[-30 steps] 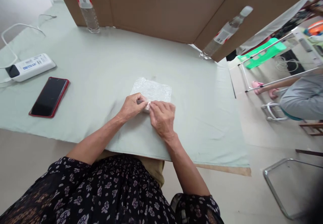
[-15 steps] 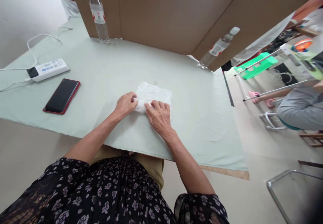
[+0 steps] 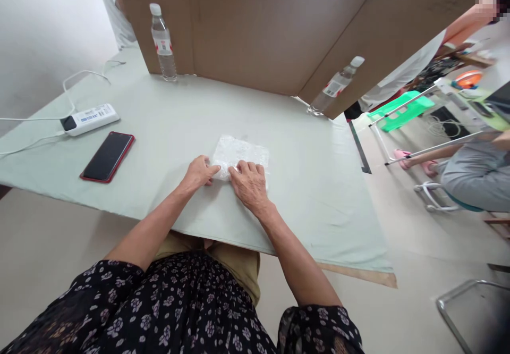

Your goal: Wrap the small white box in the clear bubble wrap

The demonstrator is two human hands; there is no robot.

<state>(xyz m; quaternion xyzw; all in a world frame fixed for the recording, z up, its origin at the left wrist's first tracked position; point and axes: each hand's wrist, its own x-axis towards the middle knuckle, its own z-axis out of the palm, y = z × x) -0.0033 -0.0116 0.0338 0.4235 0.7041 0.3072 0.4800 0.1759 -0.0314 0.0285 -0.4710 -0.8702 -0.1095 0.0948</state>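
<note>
Head view: toward the table's (image 3: 319, 210) front edge, my right hand (image 3: 249, 185) rests on the wrap (image 3: 241, 151), likely steadying it, left hand (image 3: 200, 173) alongside; whether either pinches, I can't tell.

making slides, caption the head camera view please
Left hand and right hand at bubble wrap, a red-cased smartphone farther left on the pale green tablecloth.

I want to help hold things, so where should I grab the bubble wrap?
Probably pinch the bubble wrap by its far edge, coming from the cardboard side. It lies low and wide on the tablecloth, so an edge should pinch easier than the middle. The left hand and right hand are at its near part; the far edge is uncovered.
</note>
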